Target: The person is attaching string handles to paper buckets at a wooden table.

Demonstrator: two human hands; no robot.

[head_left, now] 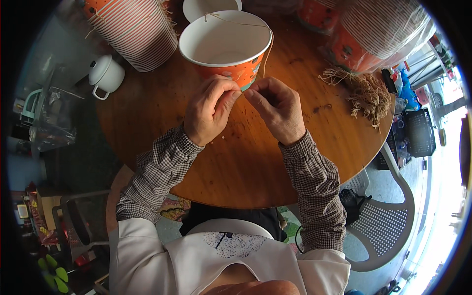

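In front of me on the round table stands a white-lined orange paper bucket (231, 73), open end up. A thin tan string (270, 49) lies across its rim and runs down its right side to my right hand. My left hand (209, 108) and my right hand (281, 105) meet close to the near side of the bucket, thumbs and forefingers pinched. The string reaches my right hand's fingers. Whatever is between my left fingertips is too small to make out.
A tall stack of paper buckets (137, 34) leans at the left, beside a white enamel mug (106, 74). Plastic-wrapped bucket stacks (378, 29) and a bundle of tan strings (368, 96) occupy the right of the wooden table (231, 172). A grey chair (383, 228) stands at the lower right.
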